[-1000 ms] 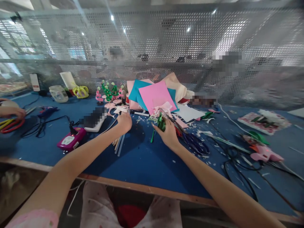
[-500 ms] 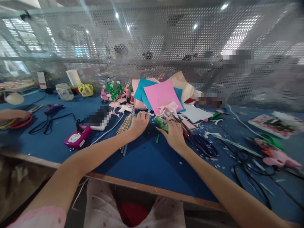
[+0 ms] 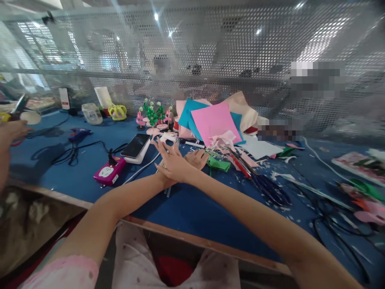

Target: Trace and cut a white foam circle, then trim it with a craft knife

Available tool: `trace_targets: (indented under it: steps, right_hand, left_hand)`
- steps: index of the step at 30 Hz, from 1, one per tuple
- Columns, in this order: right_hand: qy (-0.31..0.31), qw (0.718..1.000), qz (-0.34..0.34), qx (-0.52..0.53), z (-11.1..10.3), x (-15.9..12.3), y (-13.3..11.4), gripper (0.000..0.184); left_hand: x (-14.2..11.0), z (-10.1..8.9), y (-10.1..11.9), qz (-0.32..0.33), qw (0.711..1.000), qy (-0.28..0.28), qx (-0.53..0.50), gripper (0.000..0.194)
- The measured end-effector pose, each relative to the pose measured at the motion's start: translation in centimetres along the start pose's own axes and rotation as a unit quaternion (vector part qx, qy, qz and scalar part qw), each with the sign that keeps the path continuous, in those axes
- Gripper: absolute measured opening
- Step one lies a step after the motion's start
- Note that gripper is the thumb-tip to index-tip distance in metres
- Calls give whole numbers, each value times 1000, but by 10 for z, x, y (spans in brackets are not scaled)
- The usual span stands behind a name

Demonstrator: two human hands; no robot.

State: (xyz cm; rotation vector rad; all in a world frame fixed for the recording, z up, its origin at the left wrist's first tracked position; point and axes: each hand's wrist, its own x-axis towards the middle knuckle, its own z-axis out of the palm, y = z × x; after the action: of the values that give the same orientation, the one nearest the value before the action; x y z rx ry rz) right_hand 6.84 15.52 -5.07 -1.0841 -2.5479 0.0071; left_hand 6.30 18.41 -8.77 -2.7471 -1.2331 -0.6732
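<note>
My right hand (image 3: 173, 162) crosses over my left wrist. Its fingers are spread above a bundle of thin wooden sticks (image 3: 163, 164), and nothing shows in its grasp. Lying low on the blue table, my left hand (image 3: 197, 158) has loosely bent fingers pointing away. Its thumb and part of its palm are hidden under my right wrist. Just right of its fingertips are green felt pieces (image 3: 219, 163). Dark-blue-handled scissors (image 3: 270, 188) lie further right, blades toward a heap of pink felt scraps (image 3: 222, 138).
Pink and blue felt sheets (image 3: 212, 120) are stacked behind. Small green and pink plant-like ornaments (image 3: 152, 116) stand beside them. To the left are a phone (image 3: 136, 145), a purple power socket (image 3: 110, 171) and cords. Another person's hand (image 3: 12, 132) holds scissors at far left.
My right hand has left the green felt and swung left across my left wrist, its fingers spreading. My left hand has shifted slightly right. The other person's hand and scissors have lifted.
</note>
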Motion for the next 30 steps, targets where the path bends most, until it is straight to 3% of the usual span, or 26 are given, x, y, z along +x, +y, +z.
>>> trace_targets:
  steps: [4, 7, 12, 19, 25, 30]
  right_hand:
    - [-74, 997, 26, 21, 19, 68, -9, 90]
    - [-111, 992, 34, 40, 30, 90, -6, 90]
    - [-103, 993, 30, 44, 39, 92, -3, 89]
    - [-84, 994, 33, 62, 33, 81, 7, 75]
    - [-58, 985, -13, 165, 40, 75, 22, 94]
    - [-35, 982, -35, 180, 43, 78, 26, 96]
  left_hand:
    - [0, -5, -7, 65, 997, -39, 31, 23]
    - [0, -9, -10, 75, 995, -51, 38, 22]
    - [0, -9, -8, 67, 996, -52, 29, 25]
    - [-1, -7, -9, 69, 996, -46, 21, 26]
    - [0, -5, -10, 73, 996, -44, 10, 26]
    - [2, -1, -15, 83, 995, -49, 4, 26]
